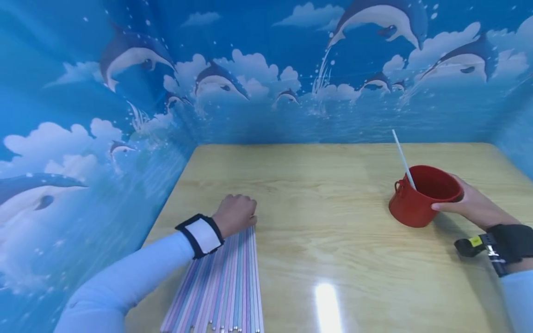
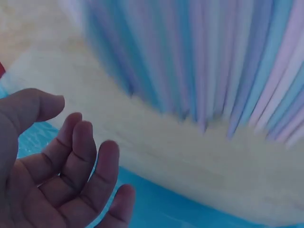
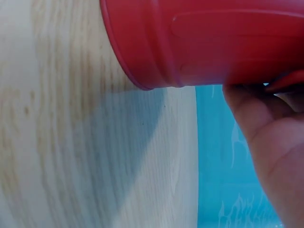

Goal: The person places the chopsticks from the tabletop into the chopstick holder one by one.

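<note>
Straws (image 1: pixel 225 286) in pastel pink, blue and lilac lie side by side in a flat row on the near left part of the wooden table (image 1: pixel 316 194), their far ends pointing away from the person. The left hand (image 1: pixel 236 214) sits at those far ends, knuckles up. In the left wrist view its fingers (image 2: pixel 85 161) are loosely curled with the palm empty, close to the straw tips but gripping none; whether a fingertip touches a straw cannot be told. The red cup (image 1: pixel 422 194) stands on the right side of the table, tilted a little toward the left. The right hand (image 1: pixel 466 203) holds it from the right, thumb along the near wall and fingers round the far side. One white straw (image 1: pixel 403 159) stands in the cup, leaning left against the rim. A blue backdrop (image 1: pixel 266 74) printed with dolphins and clouds encloses the table on three sides.
</note>
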`<action>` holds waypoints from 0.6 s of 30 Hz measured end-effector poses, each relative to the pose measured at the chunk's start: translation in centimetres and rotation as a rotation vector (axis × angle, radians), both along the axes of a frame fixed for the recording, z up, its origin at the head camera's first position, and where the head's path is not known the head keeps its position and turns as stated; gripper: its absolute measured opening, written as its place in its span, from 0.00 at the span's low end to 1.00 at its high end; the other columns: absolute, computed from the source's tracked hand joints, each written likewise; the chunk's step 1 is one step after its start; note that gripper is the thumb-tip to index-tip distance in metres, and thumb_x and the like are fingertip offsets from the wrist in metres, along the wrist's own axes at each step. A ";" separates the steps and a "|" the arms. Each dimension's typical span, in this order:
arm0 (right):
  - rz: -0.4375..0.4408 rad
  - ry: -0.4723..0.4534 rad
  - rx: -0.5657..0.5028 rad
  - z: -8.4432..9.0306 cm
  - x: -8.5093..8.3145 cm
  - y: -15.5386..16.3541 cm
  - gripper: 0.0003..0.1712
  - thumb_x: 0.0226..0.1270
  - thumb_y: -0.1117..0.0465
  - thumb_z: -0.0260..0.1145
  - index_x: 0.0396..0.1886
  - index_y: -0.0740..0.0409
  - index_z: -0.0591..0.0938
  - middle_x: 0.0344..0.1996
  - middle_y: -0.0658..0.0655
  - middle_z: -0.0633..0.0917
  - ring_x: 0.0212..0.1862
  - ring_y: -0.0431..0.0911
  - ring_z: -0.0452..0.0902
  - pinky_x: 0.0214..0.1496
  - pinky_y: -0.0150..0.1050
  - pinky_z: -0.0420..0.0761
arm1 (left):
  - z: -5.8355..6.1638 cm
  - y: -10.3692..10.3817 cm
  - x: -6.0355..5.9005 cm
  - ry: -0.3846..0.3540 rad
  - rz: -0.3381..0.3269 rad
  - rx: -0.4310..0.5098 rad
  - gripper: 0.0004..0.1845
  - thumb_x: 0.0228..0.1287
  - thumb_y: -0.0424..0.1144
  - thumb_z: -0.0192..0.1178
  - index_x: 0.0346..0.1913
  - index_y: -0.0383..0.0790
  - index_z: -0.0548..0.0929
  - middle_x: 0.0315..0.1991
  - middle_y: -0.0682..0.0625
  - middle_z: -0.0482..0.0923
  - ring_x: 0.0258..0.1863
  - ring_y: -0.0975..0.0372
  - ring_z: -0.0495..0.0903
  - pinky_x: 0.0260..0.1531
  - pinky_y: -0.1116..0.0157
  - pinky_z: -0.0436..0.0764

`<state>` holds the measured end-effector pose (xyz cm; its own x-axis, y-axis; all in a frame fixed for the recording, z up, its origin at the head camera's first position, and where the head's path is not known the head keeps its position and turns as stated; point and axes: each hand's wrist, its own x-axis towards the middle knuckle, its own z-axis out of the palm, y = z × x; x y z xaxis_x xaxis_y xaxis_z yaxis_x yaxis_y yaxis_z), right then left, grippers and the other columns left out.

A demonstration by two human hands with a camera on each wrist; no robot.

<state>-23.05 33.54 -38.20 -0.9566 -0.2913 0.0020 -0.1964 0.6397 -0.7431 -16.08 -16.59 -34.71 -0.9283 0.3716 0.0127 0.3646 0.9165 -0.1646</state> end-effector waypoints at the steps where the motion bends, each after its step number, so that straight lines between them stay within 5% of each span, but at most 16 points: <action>1: -0.016 0.004 0.019 -0.1 0.0 0.0 0.44 0.50 0.60 0.63 0.63 0.47 0.48 0.49 0.47 0.63 0.43 0.28 0.59 0.31 0.27 0.74 | -0.4 -0.4 0.7 -0.005 0.001 -0.012 0.12 0.48 0.45 0.56 0.14 0.44 0.71 0.11 0.55 0.66 0.12 0.66 0.63 0.14 0.68 0.66; 6: -0.063 0.013 0.056 -0.3 -0.1 0.5 0.47 0.50 0.57 0.63 0.64 0.47 0.46 0.45 0.41 0.63 0.40 0.26 0.56 0.29 0.24 0.71 | -1.4 0.5 1.9 -0.003 -0.013 -0.011 0.17 0.50 0.48 0.53 0.10 0.47 0.66 0.10 0.57 0.63 0.12 0.66 0.61 0.15 0.67 0.66; 11: -0.092 0.011 0.083 -0.7 -0.1 1.0 0.48 0.50 0.55 0.63 0.65 0.49 0.43 0.41 0.31 0.59 0.38 0.24 0.53 0.28 0.23 0.70 | -1.5 1.9 2.0 -0.064 0.065 -0.052 0.22 0.51 0.52 0.52 0.06 0.47 0.64 0.06 0.57 0.60 0.10 0.65 0.60 0.19 0.65 0.69; 18: -0.084 0.000 0.088 -0.8 -0.4 0.2 0.49 0.50 0.53 0.63 0.65 0.50 0.42 0.44 0.41 0.62 0.38 0.23 0.52 0.29 0.23 0.69 | -1.7 2.0 2.2 -0.213 0.197 -0.088 0.19 0.47 0.54 0.55 0.11 0.47 0.68 0.12 0.54 0.68 0.14 0.62 0.68 0.26 0.61 0.71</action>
<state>-23.43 33.69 -39.02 -0.9776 -0.2095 -0.0205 -0.1393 0.7169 -0.6831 -13.84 -14.59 -36.39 -0.9611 0.1746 -0.2142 0.2155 0.9587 -0.1858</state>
